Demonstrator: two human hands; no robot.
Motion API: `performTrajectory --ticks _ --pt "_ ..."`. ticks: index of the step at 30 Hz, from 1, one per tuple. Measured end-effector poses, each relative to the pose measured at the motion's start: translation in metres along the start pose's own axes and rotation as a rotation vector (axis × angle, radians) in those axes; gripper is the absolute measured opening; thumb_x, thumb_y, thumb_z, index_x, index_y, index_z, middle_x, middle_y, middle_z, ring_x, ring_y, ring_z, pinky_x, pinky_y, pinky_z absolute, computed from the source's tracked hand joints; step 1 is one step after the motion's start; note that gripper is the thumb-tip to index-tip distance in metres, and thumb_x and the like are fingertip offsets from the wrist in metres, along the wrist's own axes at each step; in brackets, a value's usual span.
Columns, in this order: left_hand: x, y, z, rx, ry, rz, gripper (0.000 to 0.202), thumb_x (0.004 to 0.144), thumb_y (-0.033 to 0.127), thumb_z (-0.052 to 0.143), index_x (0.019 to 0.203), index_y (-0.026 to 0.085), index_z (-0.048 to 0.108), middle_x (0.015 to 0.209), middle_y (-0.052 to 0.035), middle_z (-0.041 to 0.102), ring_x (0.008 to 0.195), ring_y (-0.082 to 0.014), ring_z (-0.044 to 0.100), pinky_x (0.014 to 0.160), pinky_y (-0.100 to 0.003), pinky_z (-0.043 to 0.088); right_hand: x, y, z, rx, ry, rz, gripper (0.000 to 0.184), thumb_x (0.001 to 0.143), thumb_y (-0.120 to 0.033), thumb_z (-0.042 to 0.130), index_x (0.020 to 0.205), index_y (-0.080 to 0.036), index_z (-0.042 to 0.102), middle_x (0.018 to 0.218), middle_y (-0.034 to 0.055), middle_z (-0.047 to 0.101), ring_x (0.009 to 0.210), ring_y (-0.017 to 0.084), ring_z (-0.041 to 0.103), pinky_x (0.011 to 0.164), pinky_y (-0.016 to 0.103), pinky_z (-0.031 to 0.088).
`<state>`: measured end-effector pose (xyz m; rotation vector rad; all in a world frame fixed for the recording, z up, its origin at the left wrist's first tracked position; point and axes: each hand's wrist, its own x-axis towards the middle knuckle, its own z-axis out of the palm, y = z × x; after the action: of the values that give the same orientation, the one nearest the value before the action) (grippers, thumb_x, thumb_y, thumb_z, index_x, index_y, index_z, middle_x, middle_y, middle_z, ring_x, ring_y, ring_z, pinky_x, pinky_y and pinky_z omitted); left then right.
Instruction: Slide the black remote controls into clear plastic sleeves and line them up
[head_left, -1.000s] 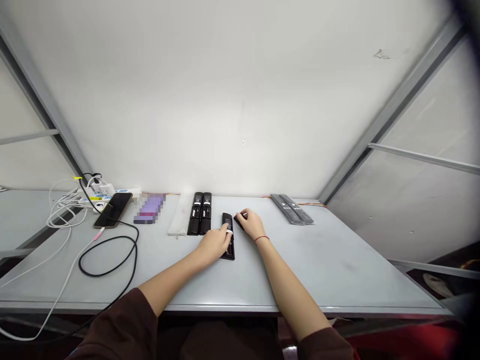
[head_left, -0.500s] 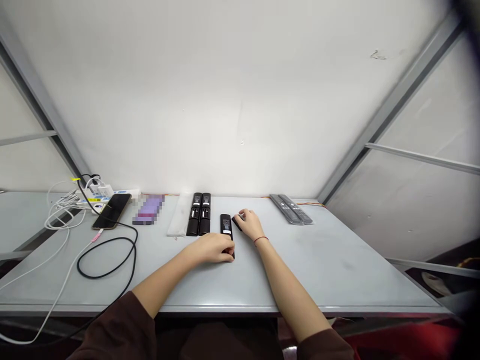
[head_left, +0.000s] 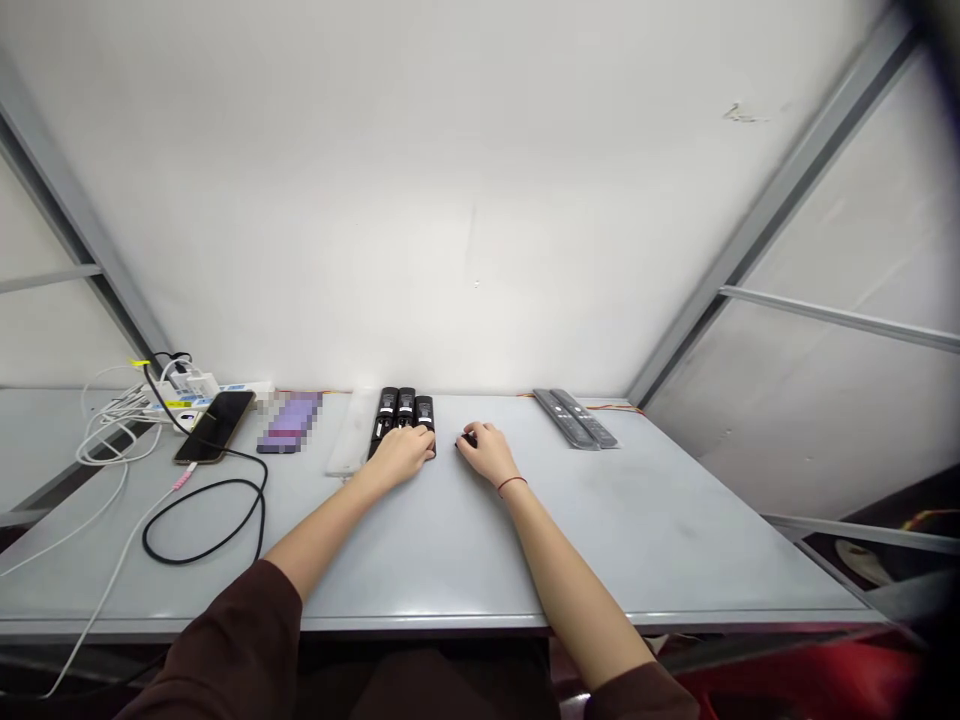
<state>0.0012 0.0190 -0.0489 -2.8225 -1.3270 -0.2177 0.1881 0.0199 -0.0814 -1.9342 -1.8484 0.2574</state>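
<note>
Three black remote controls [head_left: 405,408] lie side by side near the back of the grey table [head_left: 465,540], backs up. My left hand [head_left: 401,455] rests on their near ends, fingers curled over the rightmost one [head_left: 424,412]. My right hand [head_left: 486,455] lies just to the right, fingers closed over a small black piece [head_left: 466,439] on the table; a red string circles its wrist.
Two grey remotes [head_left: 576,418] lie at the back right. A white strip [head_left: 346,440], a blurred purple item [head_left: 289,422], a dark phone [head_left: 206,426] with a black cable [head_left: 202,520], and a power strip [head_left: 187,395] with white cords sit at left.
My left hand slid the third black remote away and leftward until it lined up beside the other two. My right hand stayed nearly in place on the small black piece.
</note>
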Motion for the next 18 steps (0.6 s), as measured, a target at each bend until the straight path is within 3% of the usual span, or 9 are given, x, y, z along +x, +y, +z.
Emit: performTrajectory --ticks 7,11,14,18 --pt "0.012 -0.006 0.006 0.056 0.005 -0.067 0.019 0.090 0.030 0.044 0.096 0.018 0.057 0.104 -0.0081 0.061 0.096 -0.0219 0.057 0.079 -0.032 0.042 -0.008 -0.010 -0.006 -0.012 -0.086 -0.118 0.035 0.083 -0.026 0.051 0.115 -0.013 0.057 0.114 0.0137 0.059 0.107 0.023 0.051 0.094 0.032 0.033" --pt "0.016 -0.008 0.008 0.056 0.000 -0.077 0.021 0.090 0.030 0.044 0.098 0.017 0.057 0.105 -0.0089 0.061 0.096 -0.0228 0.057 0.078 -0.033 0.042 -0.012 -0.014 -0.011 0.029 -0.141 -0.233 0.034 0.080 -0.021 0.053 0.113 -0.013 0.057 0.115 0.0132 0.059 0.106 0.023 0.052 0.094 0.031 0.035" --pt "0.017 -0.009 0.008 0.043 -0.007 -0.086 0.021 0.090 0.031 0.044 0.098 0.018 0.057 0.106 -0.0084 0.061 0.097 -0.0232 0.057 0.078 -0.033 0.042 -0.015 -0.015 -0.016 0.052 -0.206 -0.282 0.033 0.076 -0.023 0.057 0.109 -0.015 0.060 0.111 0.0113 0.060 0.104 0.023 0.053 0.092 0.032 0.037" --pt "0.017 -0.010 0.007 0.038 -0.016 -0.094 0.021 0.090 0.032 0.044 0.097 0.019 0.058 0.105 -0.0077 0.061 0.097 -0.0226 0.057 0.078 -0.033 0.042 -0.017 -0.014 -0.022 0.075 -0.287 -0.314 0.048 0.069 -0.028 0.065 0.115 -0.014 0.059 0.118 0.0139 0.056 0.109 0.026 0.052 0.094 0.034 0.038"
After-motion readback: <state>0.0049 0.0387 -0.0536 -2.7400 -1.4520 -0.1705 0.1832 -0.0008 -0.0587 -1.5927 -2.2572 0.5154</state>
